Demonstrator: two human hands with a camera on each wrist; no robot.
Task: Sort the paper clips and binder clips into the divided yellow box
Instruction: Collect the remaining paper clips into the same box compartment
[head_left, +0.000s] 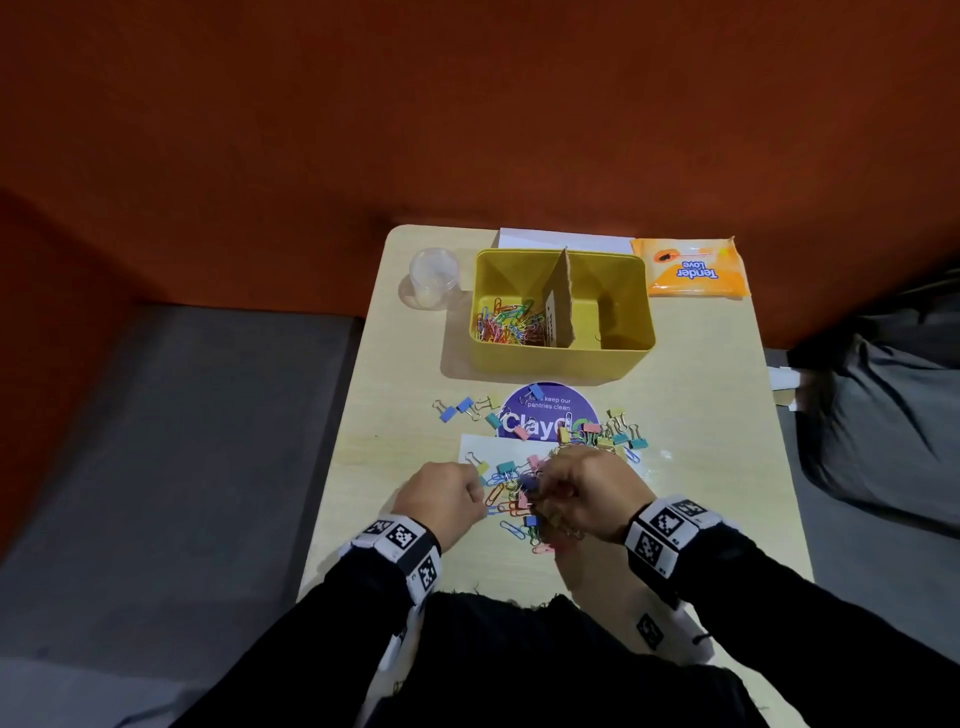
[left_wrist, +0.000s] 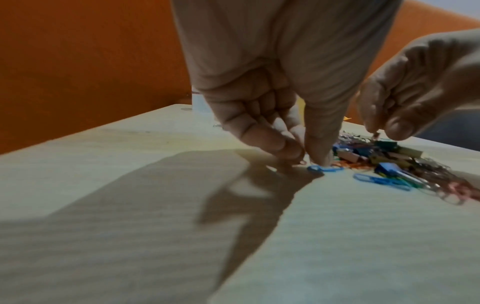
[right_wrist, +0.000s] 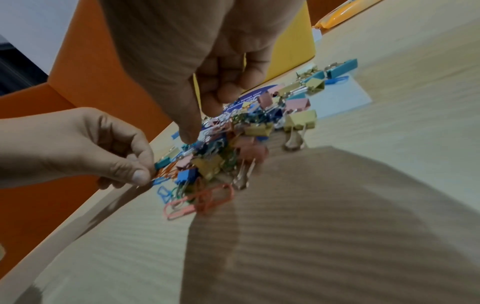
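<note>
Both our hands work low over the table (head_left: 374, 364), at the near edge of a mixed heap of clips (head_left: 524, 499). Our left hand (head_left: 441, 499) has its fingers curled, and thumb and forefinger pinch a blue paper clip (left_wrist: 324, 168) that lies on the wood at the left fringe of the heap. Our right hand (head_left: 587, 493) hovers just over the middle of the heap with fingers bent downward; in the left wrist view something thin and metallic shows between its fingertips (left_wrist: 374, 123), but we cannot tell what it is, or whether it is truly gripped.

Beyond the heap stands the divided yellow box (head_left: 561, 358), well apart from our hands, split by a cardboard divider (head_left: 561, 301) that stands upright across its middle. The left compartment holds a layer of coloured paper clips (head_left: 509, 322); the right one shows bare yellow floor.

To the box's right lies an orange tissue packet (head_left: 691, 267), and to its left a clear plastic cup (head_left: 434, 278). A white sheet (head_left: 566, 240) pokes out behind the box.

Between box and heap a round purple sticker (head_left: 548, 410) sits on the tabletop, with loose binder clips (head_left: 618, 434) scattered over and beside it, blue, yellow, pink and teal. A smaller cluster of binder clips (head_left: 465, 408) lies to the sticker's left. Nearest us, pink paper clips (right_wrist: 200, 201) trail off the heap's edge.
</note>
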